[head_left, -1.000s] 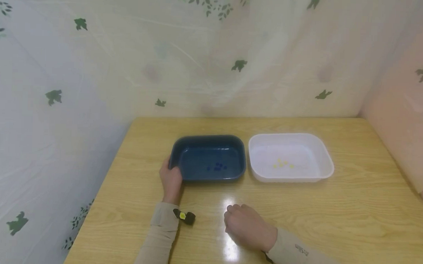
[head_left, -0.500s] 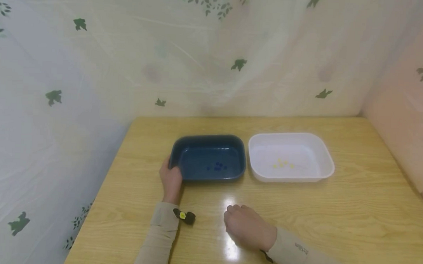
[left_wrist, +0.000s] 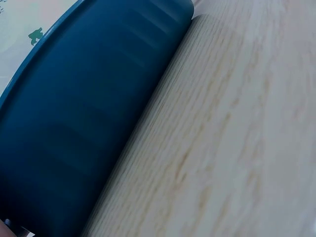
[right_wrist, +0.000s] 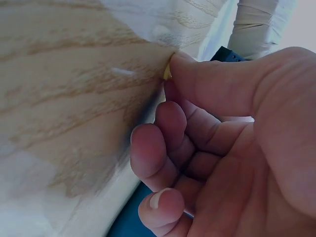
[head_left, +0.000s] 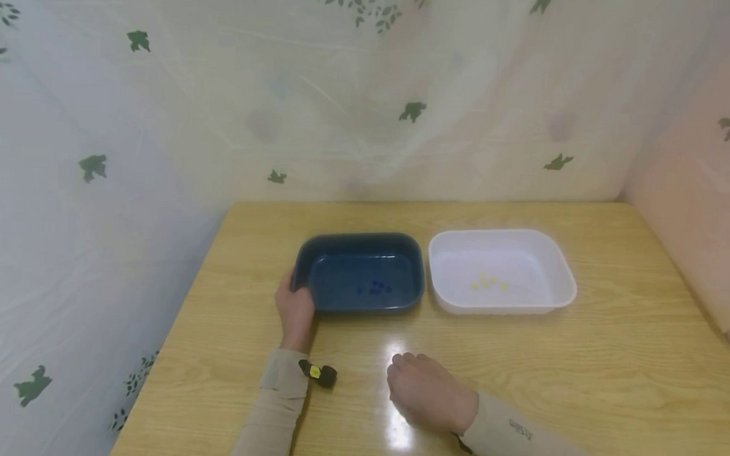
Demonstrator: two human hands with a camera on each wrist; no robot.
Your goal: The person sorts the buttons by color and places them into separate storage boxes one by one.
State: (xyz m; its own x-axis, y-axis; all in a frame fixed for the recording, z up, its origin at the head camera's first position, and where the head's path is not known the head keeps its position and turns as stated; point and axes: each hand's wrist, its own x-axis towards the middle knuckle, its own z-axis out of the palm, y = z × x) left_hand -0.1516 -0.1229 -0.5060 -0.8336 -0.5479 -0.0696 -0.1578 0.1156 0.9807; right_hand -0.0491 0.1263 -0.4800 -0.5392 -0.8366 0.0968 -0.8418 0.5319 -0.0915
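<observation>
My left hand (head_left: pixel 295 313) grips the near left corner of a dark blue tray (head_left: pixel 333 270), thumb over its rim. Several small dark blue pieces (head_left: pixel 375 289) lie on that tray's floor. In the left wrist view the outer wall of the blue tray (left_wrist: pixel 94 98) fills the left side. My right hand (head_left: pixel 428 394) is low over the table in front of the trays, back of the hand up. From the right wrist, its thumb and forefinger pinch a tiny yellow piece (right_wrist: pixel 167 72), mostly hidden by the fingertips; the other fingers are curled.
A white tray (head_left: pixel 523 267) stands just right of the blue one, with several small yellow pieces (head_left: pixel 486 283) on its floor. Both rest on a wood-grain table (head_left: pixel 625 371). A pale curtain with green leaf and bird prints (head_left: pixel 338 140) borders the back and sides.
</observation>
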